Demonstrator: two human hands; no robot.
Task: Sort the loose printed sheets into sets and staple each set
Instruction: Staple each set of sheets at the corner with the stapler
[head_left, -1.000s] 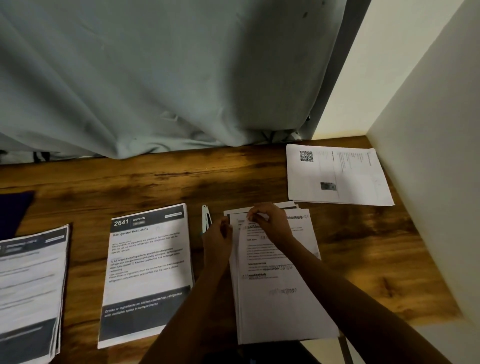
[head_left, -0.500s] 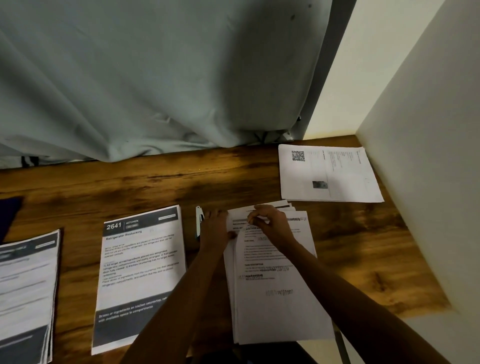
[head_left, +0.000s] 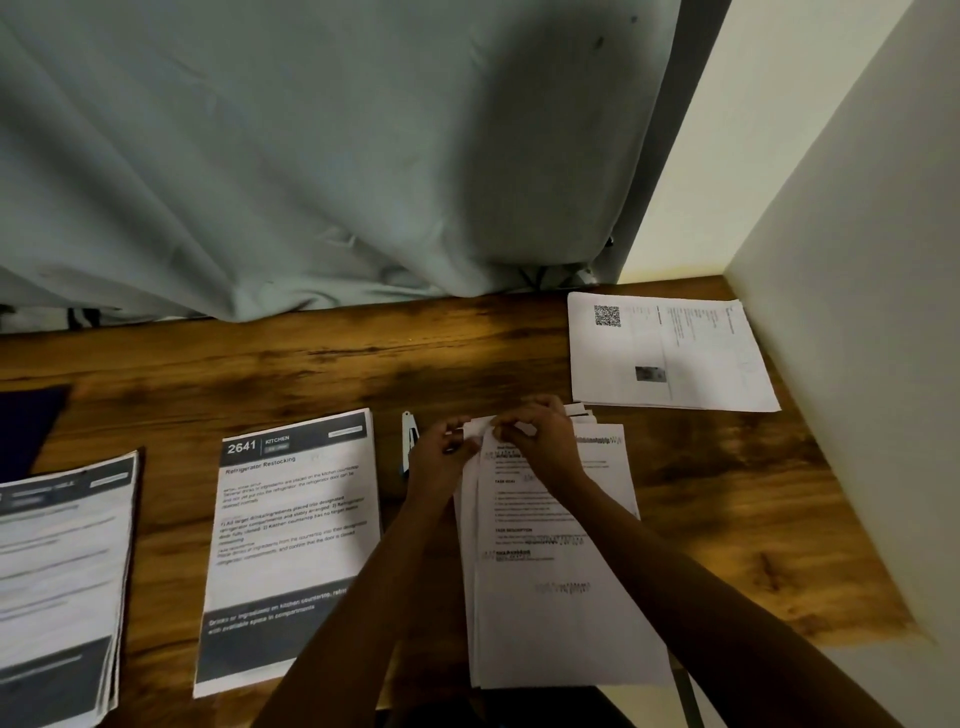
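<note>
A stack of white printed sheets (head_left: 561, 613) lies on the wooden table (head_left: 260, 374) in front of me. My left hand (head_left: 441, 457) and my right hand (head_left: 540, 436) meet at its top left corner, and both pinch the lifted corner of the sheets. A small stapler (head_left: 409, 441) lies just left of my left hand, partly hidden by it. A set headed "2641 Kitchen" (head_left: 296, 545) lies to the left. Another dark-banded pile (head_left: 62, 582) sits at the far left. A sheet set with a QR code (head_left: 670, 353) lies at the back right.
A grey curtain (head_left: 311, 156) hangs down to the table's back edge. A pale wall (head_left: 857, 312) closes off the right side. A dark blue object (head_left: 26, 421) shows at the left edge of the table.
Both hands stayed at the stack's top left corner; the corner now stands lifted between the fingers. The camera view shifted slightly.
</note>
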